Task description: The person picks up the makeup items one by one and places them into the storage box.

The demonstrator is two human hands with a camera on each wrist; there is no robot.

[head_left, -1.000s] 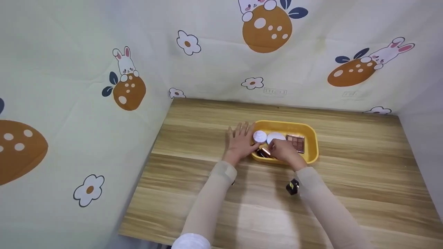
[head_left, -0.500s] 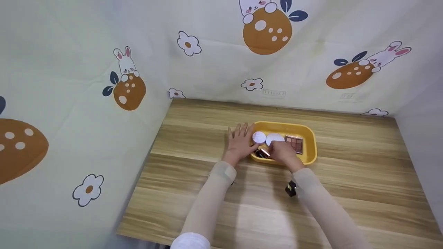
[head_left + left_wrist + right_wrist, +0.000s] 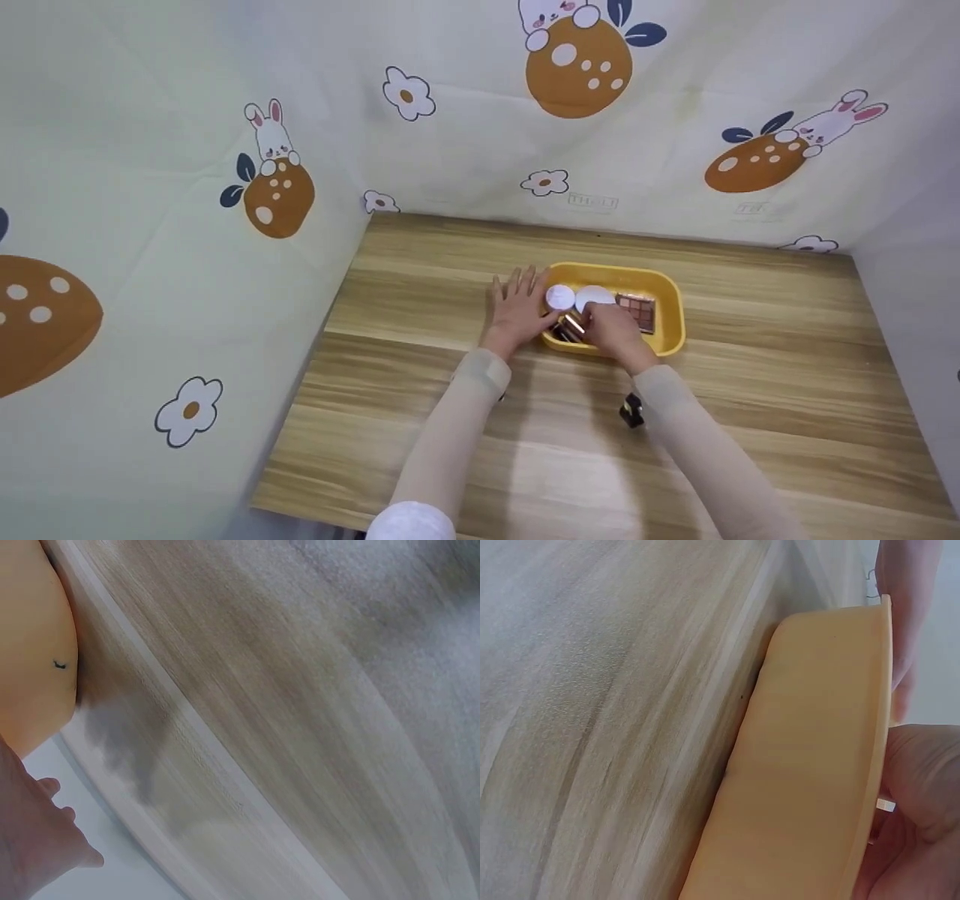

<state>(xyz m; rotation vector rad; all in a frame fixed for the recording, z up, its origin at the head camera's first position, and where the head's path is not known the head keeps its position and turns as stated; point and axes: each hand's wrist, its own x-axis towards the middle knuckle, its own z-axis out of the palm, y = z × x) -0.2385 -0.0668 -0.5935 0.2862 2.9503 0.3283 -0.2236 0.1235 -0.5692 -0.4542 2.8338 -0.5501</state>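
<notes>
In the head view my left hand (image 3: 517,311) rests with spread fingers at the left end of a yellow tray (image 3: 675,300), its thumb reaching over the rim. My right hand (image 3: 619,334) is down in the tray from the front, fingers curled at a group of slim, shiny lipstick tubes (image 3: 571,327). A pale, square-ended bit (image 3: 886,805) shows by the right thumb in the right wrist view; the fingertips are mostly hidden by the tray wall. Behind the tubes lie a round white jar (image 3: 560,297) and a white round compact (image 3: 595,296), partly covered by the right hand. An eyeshadow palette (image 3: 637,311) lies to their right.
The tray stands on a wood-grain table (image 3: 420,300). A patterned cloth (image 3: 465,135) with rabbits and flowers hangs behind and at the left. A small black device (image 3: 632,411) is at the right wrist.
The right hand shifts only slightly among the tubes, and more of the shiny tubes show beside its fingertips. The left hand stays at the tray's left end.
</notes>
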